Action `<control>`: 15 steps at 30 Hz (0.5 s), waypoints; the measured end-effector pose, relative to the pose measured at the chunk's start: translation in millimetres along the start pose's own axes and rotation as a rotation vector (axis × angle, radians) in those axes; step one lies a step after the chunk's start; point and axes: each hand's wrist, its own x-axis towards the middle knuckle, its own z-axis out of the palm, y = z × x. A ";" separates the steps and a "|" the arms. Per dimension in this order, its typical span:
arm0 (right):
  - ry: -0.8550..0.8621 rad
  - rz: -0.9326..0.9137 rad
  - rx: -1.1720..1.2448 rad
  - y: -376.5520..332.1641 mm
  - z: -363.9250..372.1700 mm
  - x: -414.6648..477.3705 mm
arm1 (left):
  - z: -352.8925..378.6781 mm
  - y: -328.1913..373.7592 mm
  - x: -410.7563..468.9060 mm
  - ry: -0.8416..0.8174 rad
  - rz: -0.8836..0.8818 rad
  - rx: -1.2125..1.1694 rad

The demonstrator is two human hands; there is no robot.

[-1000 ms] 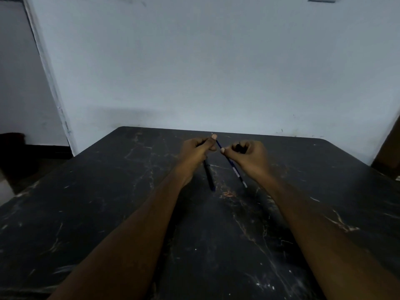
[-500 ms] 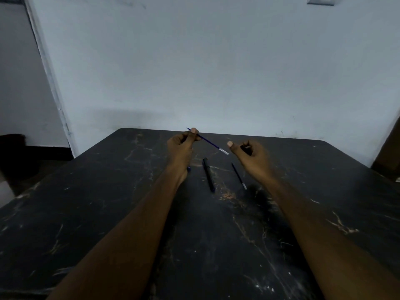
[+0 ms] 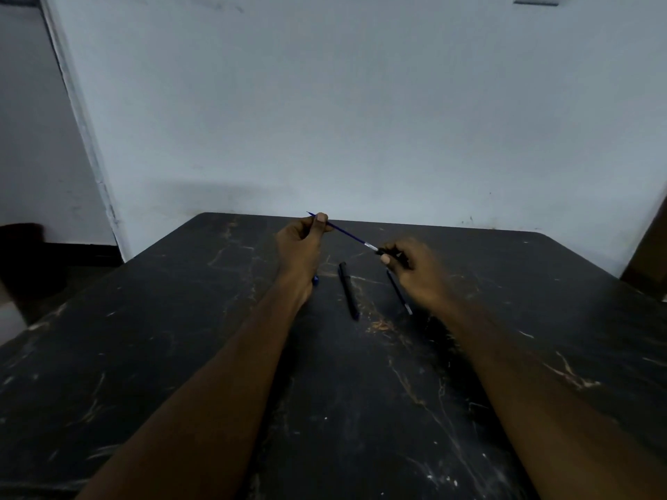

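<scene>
My left hand [image 3: 301,243] pinches a thin blue pen refill [image 3: 347,233] near its far end and holds it slanted above the table. Its silver tip meets a small dark pen part [image 3: 389,252] that my right hand [image 3: 420,270] grips between thumb and fingers. A black pen barrel [image 3: 348,289] lies on the dark marbled table [image 3: 361,391] between my hands. A second thin refill [image 3: 398,292] lies just right of it, partly under my right hand. A small blue piece [image 3: 315,280] peeks out beside my left wrist.
A pale wall [image 3: 361,120] rises directly behind the table's far edge. A doorway opening [image 3: 36,157] lies at the left, and a brown object [image 3: 649,254] stands at the right edge.
My left hand lifted the blue refill off the table and swung it leftward and up. My right hand has moved in so its dark part meets the refill's tip.
</scene>
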 end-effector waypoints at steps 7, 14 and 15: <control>0.041 -0.002 0.040 -7.2 2.1 -2.4 | 2.0 -3.7 -1.9 -0.113 0.039 0.028; 0.081 0.039 0.130 -12.5 9.4 -1.9 | 6.3 -0.1 -10.9 -0.305 0.051 0.082; 0.078 0.036 0.127 -12.7 10.6 -2.0 | 6.2 0.6 -11.7 -0.317 0.046 0.095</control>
